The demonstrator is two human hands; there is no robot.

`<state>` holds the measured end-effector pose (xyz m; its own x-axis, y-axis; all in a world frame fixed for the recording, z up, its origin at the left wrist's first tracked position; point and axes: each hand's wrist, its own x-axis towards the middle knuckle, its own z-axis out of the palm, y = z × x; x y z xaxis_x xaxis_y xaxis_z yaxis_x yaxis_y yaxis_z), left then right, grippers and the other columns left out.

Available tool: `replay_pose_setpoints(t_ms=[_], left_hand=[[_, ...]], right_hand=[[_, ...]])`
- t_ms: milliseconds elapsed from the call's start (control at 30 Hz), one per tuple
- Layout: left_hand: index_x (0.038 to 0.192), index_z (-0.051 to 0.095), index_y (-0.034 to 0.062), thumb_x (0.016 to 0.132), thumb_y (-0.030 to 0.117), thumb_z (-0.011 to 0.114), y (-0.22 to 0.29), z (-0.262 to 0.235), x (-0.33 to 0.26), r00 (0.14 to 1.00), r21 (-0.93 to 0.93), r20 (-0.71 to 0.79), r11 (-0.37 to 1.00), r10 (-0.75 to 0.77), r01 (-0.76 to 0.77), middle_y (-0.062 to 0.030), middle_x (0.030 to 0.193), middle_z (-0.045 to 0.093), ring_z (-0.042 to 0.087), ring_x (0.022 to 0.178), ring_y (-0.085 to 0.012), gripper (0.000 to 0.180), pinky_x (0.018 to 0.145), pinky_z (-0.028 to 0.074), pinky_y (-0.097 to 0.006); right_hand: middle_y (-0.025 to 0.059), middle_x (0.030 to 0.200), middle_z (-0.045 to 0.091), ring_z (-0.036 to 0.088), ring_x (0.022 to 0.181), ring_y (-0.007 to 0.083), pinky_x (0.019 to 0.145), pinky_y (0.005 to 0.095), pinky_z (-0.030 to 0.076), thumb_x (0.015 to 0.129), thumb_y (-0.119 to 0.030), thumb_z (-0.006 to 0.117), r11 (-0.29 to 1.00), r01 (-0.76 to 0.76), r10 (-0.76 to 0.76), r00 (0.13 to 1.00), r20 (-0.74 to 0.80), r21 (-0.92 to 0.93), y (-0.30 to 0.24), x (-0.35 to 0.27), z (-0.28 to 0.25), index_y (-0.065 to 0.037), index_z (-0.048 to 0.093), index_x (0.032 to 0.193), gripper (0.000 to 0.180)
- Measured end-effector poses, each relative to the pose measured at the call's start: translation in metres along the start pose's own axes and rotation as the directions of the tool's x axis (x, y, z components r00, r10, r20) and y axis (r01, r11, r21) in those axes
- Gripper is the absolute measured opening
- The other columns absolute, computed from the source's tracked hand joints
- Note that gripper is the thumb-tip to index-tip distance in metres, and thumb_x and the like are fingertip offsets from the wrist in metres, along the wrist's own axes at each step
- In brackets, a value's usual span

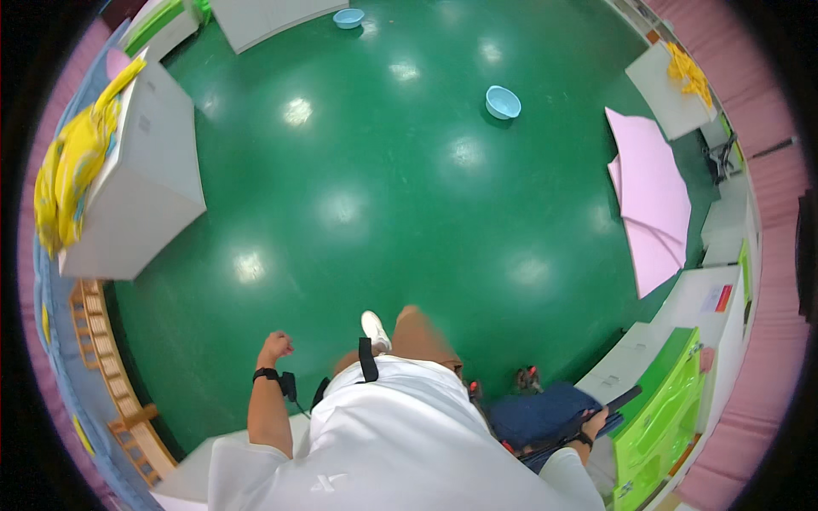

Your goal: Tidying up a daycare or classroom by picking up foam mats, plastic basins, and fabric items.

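My left hand (277,345) hangs beside my body with its fingers curled in and nothing visible in them. A black strap (266,374) with a small black device and cable sits on that wrist. At my right side, my right hand (594,423) is closed around a black bar (628,398). Next to it is a dark blue fabric-covered thing (545,415) that looks like a stroller, with a small black-and-red wheel (528,378) in front. My body hides much of it. One white shoe (373,328) shows ahead of me on the floor.
A shiny green floor (383,170) spreads ahead. Light blue basins (503,103) stand on it. Pink mats (652,187) lie at the right. White cabinets (158,162) line the sides, one draped with yellow cloth (77,170). A wooden rack (111,366) is at left, a green panel (660,417) at right.
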<state>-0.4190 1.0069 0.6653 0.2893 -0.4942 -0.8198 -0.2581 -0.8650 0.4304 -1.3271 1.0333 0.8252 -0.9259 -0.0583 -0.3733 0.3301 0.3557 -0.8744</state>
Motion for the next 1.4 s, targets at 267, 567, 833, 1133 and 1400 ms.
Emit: replay_pose_setpoints(t_ms=[267,567,833,1133,1400], left_hand=[[0.094,0.058,-0.0001,0.082,0.016,0.055,0.248,-0.076,0.167,0.993,-0.017,0.102,0.998,0.058,-0.057,-0.0122,0.076,0.064,0.063,0.064,-0.0188,0.020,0.055,0.051,-0.029],[0.091,0.056,0.0025,0.083,0.018,0.054,0.437,-0.156,0.269,0.993,-0.198,0.092,0.978,0.079,-0.059,-0.0109,0.076,0.063,0.060,0.061,-0.0166,0.018,0.056,0.049,-0.028],[0.093,0.056,0.0019,0.083,0.016,0.053,0.522,-0.250,0.433,0.981,-0.105,0.162,0.987,-0.102,0.120,-0.0126,0.077,0.065,0.061,0.060,-0.0199,0.017,0.055,0.050,-0.033],[0.096,0.060,0.0009,0.085,0.016,0.049,0.770,-0.424,0.628,0.959,0.108,0.281,0.994,-0.046,0.017,-0.0121,0.075,0.065,0.062,0.061,-0.0182,0.021,0.054,0.049,-0.029],[0.095,0.058,-0.0002,0.084,0.016,0.052,1.147,-0.440,0.781,0.945,0.258,0.265,0.930,0.192,-0.262,-0.0106,0.071,0.063,0.059,0.058,-0.0163,0.020,0.053,0.047,-0.027]], right_hand=[[0.0050,0.054,0.044,0.046,0.044,0.0183,0.040,0.0286,0.039,0.078,-0.054,0.059,0.901,-0.052,-0.042,0.978,-0.205,-0.431,-0.058,-0.065,0.198,-0.004,0.049,0.064,0.053],[0.0063,0.049,0.044,0.046,0.040,0.0222,0.039,0.0327,0.039,0.078,-0.039,0.067,0.968,-0.143,0.160,0.985,0.070,-0.208,-0.086,-0.156,0.373,-0.007,0.047,0.059,0.042],[0.0052,0.052,0.044,0.048,0.043,0.0223,0.041,0.0342,0.041,0.073,-0.016,0.065,0.927,-0.221,0.272,0.953,0.136,-0.302,-0.103,-0.192,0.553,-0.005,0.051,0.065,0.020],[0.0012,0.049,0.037,0.037,0.040,0.0155,0.040,0.0297,0.033,0.074,-0.024,0.062,0.994,0.076,-0.053,0.956,0.288,-0.072,-0.183,-0.326,0.879,-0.010,0.047,0.057,0.026],[0.0023,0.049,0.042,0.041,0.041,0.0139,0.041,0.0286,0.037,0.076,-0.014,0.067,0.995,-0.063,0.063,0.998,0.000,-0.076,-0.283,-0.379,1.145,-0.005,0.050,0.058,0.025]])
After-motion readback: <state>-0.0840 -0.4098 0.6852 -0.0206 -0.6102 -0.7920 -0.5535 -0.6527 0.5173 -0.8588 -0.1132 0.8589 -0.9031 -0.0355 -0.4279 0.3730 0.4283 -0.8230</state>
